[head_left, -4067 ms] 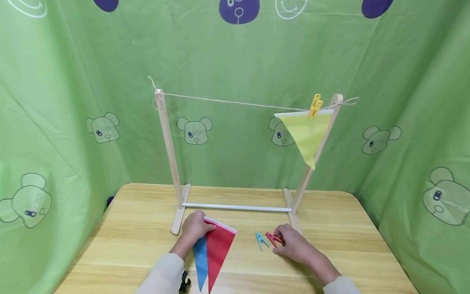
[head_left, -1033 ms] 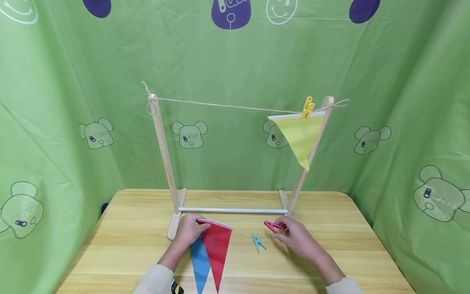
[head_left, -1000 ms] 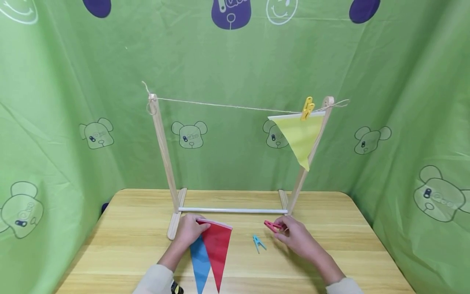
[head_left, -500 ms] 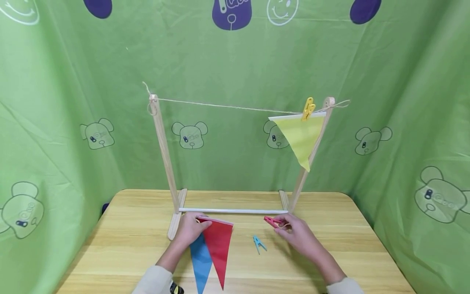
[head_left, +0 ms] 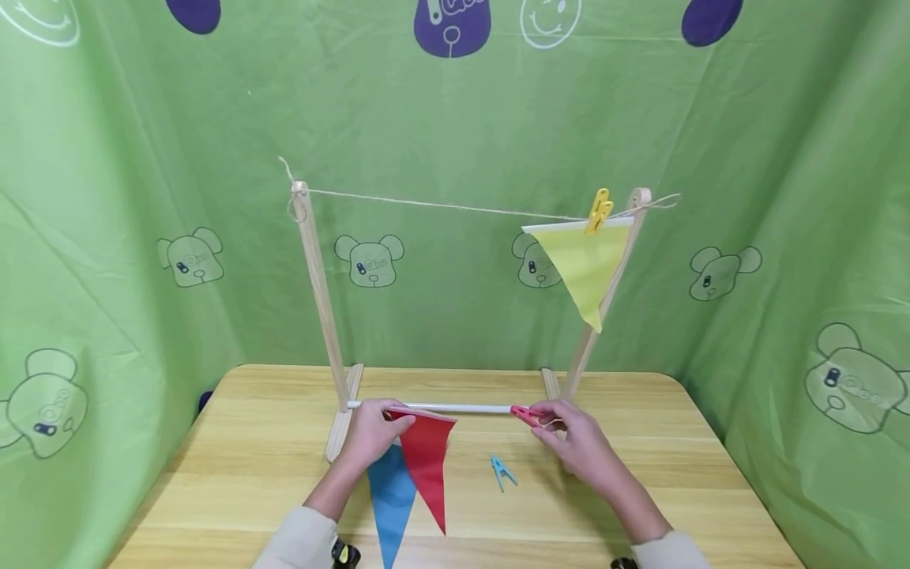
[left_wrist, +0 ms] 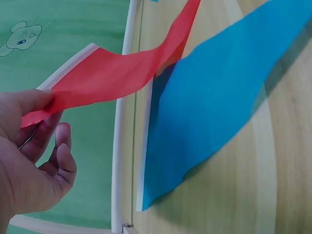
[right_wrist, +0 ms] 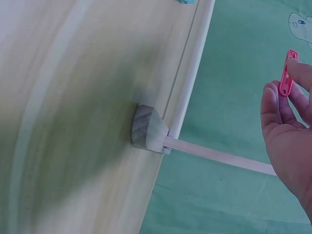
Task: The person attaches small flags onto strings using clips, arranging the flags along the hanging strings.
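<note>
Red pennant (head_left: 426, 454), pink clothespin (head_left: 524, 415), in separate hands (head_left: 375, 435) (head_left: 581, 444), blue pennant (head_left: 391, 491) below

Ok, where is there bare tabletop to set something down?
Bare table shows right of the right hand, left of the left hand and the stand, and in a narrow strip between white rod and far edge. The middle is crowded: red flag in the left hand, blue flag partly beneath it, blue clothespin between the hands.

You've a gap btwn posts (head_left: 321, 296), under string (head_left: 441, 206); red flag (head_left: 428, 454) blocks low L, yellow flag (head_left: 584, 265) upper R, white rod (head_left: 476, 408) below.
</note>
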A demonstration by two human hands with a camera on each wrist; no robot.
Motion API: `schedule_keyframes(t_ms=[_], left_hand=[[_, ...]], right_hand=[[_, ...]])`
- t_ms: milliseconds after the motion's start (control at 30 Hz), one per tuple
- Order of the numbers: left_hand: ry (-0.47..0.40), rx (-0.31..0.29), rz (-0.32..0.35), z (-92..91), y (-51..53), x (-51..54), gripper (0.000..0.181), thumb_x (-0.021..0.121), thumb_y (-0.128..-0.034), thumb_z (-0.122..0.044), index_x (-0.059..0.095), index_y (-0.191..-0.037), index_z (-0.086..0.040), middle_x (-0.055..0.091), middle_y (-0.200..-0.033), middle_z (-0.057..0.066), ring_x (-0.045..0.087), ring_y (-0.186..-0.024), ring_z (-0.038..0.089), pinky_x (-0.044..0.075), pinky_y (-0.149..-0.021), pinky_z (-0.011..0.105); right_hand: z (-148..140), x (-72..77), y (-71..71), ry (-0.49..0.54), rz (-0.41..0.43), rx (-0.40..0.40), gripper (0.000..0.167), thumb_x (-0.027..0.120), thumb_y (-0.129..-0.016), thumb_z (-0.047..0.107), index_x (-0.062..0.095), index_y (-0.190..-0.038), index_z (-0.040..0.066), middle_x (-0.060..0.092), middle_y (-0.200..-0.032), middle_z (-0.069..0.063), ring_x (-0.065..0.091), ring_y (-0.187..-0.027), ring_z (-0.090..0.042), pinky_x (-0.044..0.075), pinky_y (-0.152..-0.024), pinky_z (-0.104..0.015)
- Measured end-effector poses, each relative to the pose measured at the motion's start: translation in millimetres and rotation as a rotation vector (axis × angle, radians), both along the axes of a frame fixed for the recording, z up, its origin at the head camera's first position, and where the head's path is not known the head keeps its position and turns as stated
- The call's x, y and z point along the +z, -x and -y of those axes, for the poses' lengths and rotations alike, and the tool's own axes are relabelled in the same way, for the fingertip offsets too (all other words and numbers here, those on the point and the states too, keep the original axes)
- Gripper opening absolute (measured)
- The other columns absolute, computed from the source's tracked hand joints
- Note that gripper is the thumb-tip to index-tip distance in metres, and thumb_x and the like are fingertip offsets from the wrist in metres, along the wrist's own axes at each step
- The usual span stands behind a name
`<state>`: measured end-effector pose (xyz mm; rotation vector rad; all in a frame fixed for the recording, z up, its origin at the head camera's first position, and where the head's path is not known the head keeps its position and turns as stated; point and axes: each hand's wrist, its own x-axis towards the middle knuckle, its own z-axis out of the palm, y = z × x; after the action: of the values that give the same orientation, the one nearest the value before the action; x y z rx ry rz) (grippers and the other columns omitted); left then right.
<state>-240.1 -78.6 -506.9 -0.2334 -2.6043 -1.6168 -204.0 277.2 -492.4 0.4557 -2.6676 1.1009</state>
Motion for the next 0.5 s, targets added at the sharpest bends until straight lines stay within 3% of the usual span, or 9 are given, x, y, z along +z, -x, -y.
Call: schedule_keyframes(t_ms=[233, 500], left_hand=[[-0.026, 0.009, 0.005, -3.3, -2.1, 8.3, 0.013, 0.081, -0.0877, -0.015, 0.079, -0.099, -0.009, 0.074, -0.086, 0.005, 0.062, -0.072, 0.017, 0.057, -0.064, 0.028], [-0.082, 0.041, 0.009, -5.8, -3.3, 9.0, 0.019, 0.081, -0.0891, -0.017, 0.078, -0.105, -0.008, 0.076, -0.096, 0.008, 0.065, -0.081, 0.018, 0.060, -0.070, 0.029]], right_hand=[[2, 4.9, 3.2, 0.006, -0.004, -0.020, 0.037, 0.079, -0.088, 0.003, 0.067, -0.123, 0.009, 0.068, -0.104, 0.001, 0.066, -0.093, -0.012, 0.061, -0.090, -0.037], [4, 11.8, 5.6, 0.007, -0.021, -0.041, 0.033, 0.079, -0.089, 0.006, 0.066, -0.119, 0.009, 0.070, -0.102, 0.000, 0.067, -0.094, -0.015, 0.061, -0.089, -0.039]])
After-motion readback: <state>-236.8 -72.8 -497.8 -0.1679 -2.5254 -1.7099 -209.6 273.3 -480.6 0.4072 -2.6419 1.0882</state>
